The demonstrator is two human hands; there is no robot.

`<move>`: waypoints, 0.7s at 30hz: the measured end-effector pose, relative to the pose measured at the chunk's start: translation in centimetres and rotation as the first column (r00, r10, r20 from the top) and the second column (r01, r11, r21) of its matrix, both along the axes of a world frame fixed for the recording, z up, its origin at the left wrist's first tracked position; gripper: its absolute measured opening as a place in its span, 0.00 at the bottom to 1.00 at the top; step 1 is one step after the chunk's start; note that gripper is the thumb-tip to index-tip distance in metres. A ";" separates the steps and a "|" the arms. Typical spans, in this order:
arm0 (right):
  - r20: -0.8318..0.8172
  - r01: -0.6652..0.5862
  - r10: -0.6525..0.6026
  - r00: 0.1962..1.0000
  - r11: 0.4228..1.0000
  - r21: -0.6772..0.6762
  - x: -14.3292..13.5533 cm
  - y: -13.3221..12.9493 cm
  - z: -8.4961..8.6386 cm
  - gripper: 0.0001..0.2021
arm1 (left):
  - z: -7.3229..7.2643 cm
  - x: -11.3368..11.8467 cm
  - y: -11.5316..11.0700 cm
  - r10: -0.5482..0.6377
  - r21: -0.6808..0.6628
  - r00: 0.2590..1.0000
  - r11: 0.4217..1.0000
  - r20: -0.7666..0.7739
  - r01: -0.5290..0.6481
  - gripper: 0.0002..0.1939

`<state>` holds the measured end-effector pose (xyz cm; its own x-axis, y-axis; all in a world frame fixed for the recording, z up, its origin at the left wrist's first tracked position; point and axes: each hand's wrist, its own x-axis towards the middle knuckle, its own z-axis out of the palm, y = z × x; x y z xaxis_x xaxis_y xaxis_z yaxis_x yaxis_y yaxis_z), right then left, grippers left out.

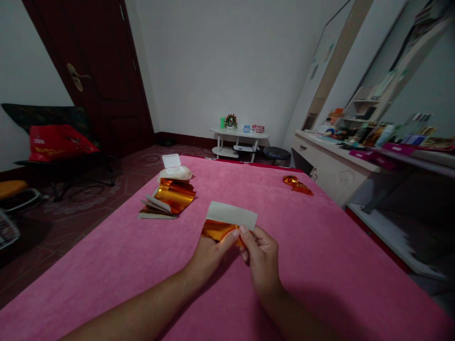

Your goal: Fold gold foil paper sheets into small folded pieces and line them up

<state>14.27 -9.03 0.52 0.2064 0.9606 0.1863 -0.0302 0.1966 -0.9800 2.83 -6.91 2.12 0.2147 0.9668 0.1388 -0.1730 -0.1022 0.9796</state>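
Note:
Between my two hands is a sheet of paper, pale on its upper part and shiny orange-gold foil on the lower part. My left hand grips its lower left side, thumb lying over the foil. On the right, my right hand pinches the lower right part, its thumb tip close beside the left thumb. Farther left on the pink cloth lies a loose pile of the same foil paper. Folded pieces of orange foil rest at the far right of the cloth.
Behind the foil pile sits an open white box on a pale wrapper. A cluttered dressing table borders the right side. Beyond the cloth stand a low white table and a dark stool. A chair with a red bag stands left.

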 end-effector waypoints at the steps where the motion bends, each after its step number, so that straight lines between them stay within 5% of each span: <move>1: -0.010 -0.009 0.009 1.000 1.000 -0.005 0.0 0.1 0.0 0.16 | 0.0 -0.2 0.3 0.023 0.033 1.000 0.999 0.002 -0.023 0.12; 7: -0.045 0.042 -0.044 0.998 0.998 -0.040 1.4 0.9 0.0 0.17 | -1.1 -2.4 2.4 0.183 0.006 0.979 0.983 -0.089 -0.183 0.21; 12: -0.078 0.060 -0.065 0.995 0.997 -0.058 2.8 1.6 -0.1 0.16 | -1.7 -4.3 4.0 0.320 0.022 0.948 0.947 0.007 -0.320 0.23; 17: -0.018 0.013 -0.013 1.000 1.000 -0.020 3.3 1.7 0.0 0.15 | -1.6 -4.7 3.8 0.040 0.000 0.997 0.999 -0.072 -0.040 0.26; 21: 0.071 -0.069 0.071 0.995 0.997 -0.036 3.4 1.6 0.0 0.15 | -1.0 -3.7 2.9 -0.161 -0.019 0.974 0.987 -0.159 0.160 0.23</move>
<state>17.62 -7.43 0.54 0.1253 0.9781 0.1660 0.0285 0.1637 -0.9861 -0.89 -4.01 1.10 0.3863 0.9184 0.0850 -0.0287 -0.0801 0.9964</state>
